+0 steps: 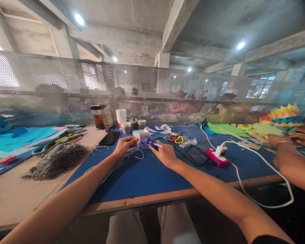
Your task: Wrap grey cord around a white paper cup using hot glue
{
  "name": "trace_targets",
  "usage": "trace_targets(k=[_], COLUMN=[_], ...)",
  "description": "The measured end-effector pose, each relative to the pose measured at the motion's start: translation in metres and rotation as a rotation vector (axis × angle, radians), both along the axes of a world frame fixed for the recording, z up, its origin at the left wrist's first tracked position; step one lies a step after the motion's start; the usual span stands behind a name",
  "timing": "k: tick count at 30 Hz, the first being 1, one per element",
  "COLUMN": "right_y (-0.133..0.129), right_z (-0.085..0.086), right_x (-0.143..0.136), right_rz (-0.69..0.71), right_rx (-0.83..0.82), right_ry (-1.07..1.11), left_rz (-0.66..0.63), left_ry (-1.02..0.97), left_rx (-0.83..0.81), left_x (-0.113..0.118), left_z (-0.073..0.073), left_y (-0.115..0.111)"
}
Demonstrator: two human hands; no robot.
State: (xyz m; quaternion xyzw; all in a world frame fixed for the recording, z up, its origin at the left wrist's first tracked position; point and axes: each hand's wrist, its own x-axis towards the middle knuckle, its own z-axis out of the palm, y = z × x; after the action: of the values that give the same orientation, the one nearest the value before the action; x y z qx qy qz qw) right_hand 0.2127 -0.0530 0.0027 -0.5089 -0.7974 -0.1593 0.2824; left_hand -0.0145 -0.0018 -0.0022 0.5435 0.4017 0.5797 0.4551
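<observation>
Past the desk (127, 202)'s front edge, left hand (124, 147) pinches cup (143, 135), right hand (166, 155) grips glue gun (151, 142) (seemingly gluing); the next move needs steadiness.

From the head, above the lap (179, 224), blue tabletop (137, 181) is viewed close, forward and slightly down, left hand (123, 148) and right hand (166, 155) framed mid-view, perforated screen (144, 79) and ceiling (124, 20) caught beyond.

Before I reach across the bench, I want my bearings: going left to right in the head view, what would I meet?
Grey cord bundle, black-lidded jar, left hand, pale cylindrical piece, right hand, magenta power strip, co-worker's hand.
</observation>
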Motion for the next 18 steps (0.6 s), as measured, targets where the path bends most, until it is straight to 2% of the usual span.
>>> trace_targets(k=[18], right_y=[-0.0025], right_z=[0.0022], right_x=[-0.0013], right_rz=[-0.013], right_rx=[-0.016], right_ry=[-0.03], left_rz=[0.017], left_ry=[-0.043], left_rx=[0.002], left_x=[0.0027], left_z=[0.0055], left_y=[-0.0061])
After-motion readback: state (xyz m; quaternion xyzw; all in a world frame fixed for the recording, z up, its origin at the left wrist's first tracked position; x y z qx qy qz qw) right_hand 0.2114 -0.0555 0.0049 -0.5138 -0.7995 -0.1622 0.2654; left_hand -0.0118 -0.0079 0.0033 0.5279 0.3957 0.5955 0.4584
